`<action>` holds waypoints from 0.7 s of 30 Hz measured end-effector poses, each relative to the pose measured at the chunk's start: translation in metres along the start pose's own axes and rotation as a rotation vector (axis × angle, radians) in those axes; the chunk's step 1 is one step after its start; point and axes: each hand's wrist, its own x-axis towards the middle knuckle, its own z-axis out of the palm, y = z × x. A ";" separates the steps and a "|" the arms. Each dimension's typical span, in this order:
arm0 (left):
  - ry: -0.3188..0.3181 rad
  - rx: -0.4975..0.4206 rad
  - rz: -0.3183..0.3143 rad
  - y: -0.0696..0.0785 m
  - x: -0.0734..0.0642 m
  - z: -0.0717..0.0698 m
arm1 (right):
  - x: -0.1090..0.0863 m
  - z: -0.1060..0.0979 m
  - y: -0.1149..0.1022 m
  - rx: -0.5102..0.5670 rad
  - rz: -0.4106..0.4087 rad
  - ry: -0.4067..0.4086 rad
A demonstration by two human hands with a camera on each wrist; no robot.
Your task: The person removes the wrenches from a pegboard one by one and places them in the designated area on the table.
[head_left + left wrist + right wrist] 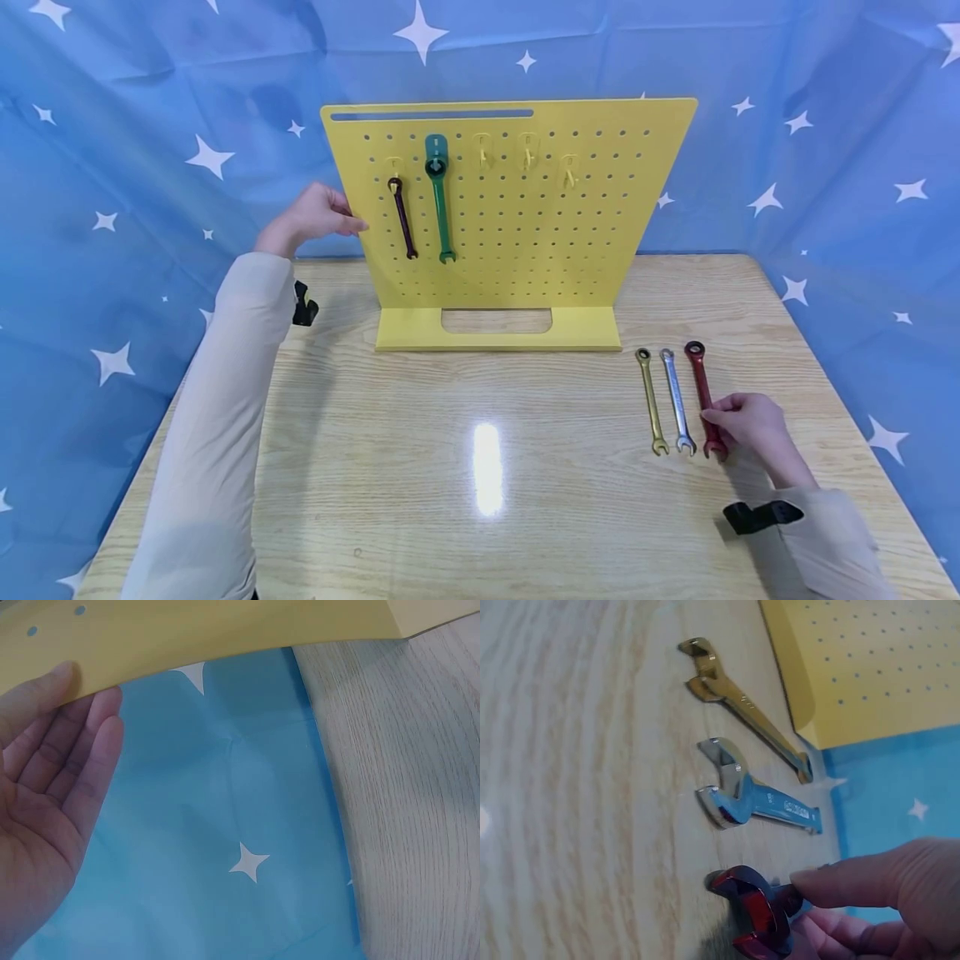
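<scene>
My left hand [318,212] pinches the left edge of a yellow pegboard [525,267], its thumb on the front face and its fingers behind, as the left wrist view shows. A dark purple wrench [404,221] and a longer green wrench [441,208] hang from hooks on the board's left part. At the right of the table, my right hand [752,423] grips a red combination wrench [702,387] between thumb and fingers, near its open end. Beside it lie a silver wrench [676,396] and a gold wrench [651,400]. In the right wrist view the red wrench's open jaw faces the camera.
Three yellow hooks, among them a middle hook [528,154], hold nothing on the board. The board's base stands near the back of the wooden table [420,467]. A blue curtain [847,208] with white stars surrounds the table's back and sides.
</scene>
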 end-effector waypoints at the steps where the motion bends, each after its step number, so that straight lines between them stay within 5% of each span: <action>1: 0.002 0.001 0.001 0.000 0.000 0.000 | 0.000 0.000 0.000 -0.003 0.001 0.005; 11: 0.000 0.004 -0.010 -0.001 -0.001 -0.001 | -0.004 0.006 -0.001 -0.017 -0.056 0.103; 21: -0.004 0.037 -0.015 0.001 -0.002 -0.001 | -0.006 0.005 -0.001 0.040 -0.057 0.115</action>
